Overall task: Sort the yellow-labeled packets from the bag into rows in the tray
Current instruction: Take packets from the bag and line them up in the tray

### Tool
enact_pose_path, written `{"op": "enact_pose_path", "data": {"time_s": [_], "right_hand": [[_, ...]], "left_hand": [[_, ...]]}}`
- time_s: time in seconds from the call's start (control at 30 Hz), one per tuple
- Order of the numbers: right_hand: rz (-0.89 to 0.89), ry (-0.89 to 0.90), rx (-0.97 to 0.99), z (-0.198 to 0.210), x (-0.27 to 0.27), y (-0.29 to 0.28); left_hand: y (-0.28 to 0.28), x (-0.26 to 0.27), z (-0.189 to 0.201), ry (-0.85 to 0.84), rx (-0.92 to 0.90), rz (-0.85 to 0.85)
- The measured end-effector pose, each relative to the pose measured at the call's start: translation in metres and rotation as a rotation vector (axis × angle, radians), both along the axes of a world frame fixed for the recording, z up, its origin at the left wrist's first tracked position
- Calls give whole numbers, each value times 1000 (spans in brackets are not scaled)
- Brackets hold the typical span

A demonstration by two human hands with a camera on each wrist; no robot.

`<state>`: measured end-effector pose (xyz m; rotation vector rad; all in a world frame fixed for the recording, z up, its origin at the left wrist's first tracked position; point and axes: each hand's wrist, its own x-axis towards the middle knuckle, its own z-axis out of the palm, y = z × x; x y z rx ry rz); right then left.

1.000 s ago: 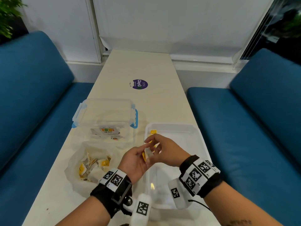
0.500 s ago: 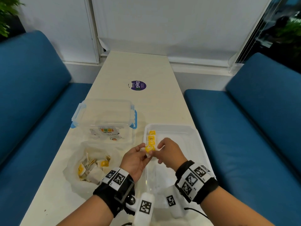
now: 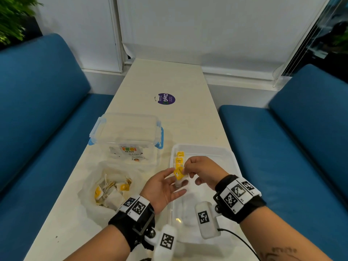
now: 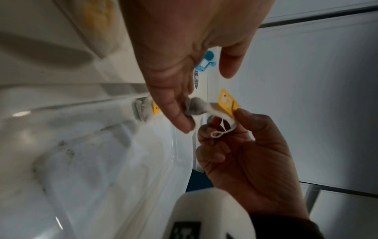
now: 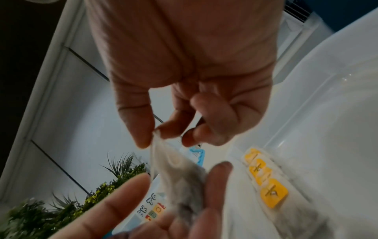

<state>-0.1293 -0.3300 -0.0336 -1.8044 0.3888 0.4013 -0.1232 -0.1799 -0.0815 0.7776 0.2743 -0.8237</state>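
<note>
Placement step: right hand (image 3: 200, 169) pinched tea bag (image 3: 178, 174) top; left hand (image 3: 162, 187) spread, fingers supporting it. Next: lay in tray (image 3: 224, 153) beside row.

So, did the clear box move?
No. The box stays left of the tray's far corner, nearer than the sticker.

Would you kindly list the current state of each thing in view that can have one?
White plastic tray: on the table, yellow-tagged packets lined along its left edge.
Clear plastic bag: open, packets still inside.
Clear lidded storage box with blue latches: lid on.
Yellow-tagged packet: held above the tray, between both hands.
Left hand: fingers extended, supporting the packet.
Right hand: pinching the packet's top.
</note>
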Motion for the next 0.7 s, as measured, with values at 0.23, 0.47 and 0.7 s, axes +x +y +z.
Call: {"op": "enact_pose_path", "data": {"time_s": [0.23, 0.47, 0.7], "right_hand": [[49, -14, -72, 6, 7, -6], [89, -43, -128, -9, 4, -4], [91, -182, -487, -23, 12, -14]], "left_hand": [[-2, -1, -11, -179, 140, -22], [-9, -3, -16, -335, 353, 63], [-5, -2, -26, -345, 597, 130]]}}
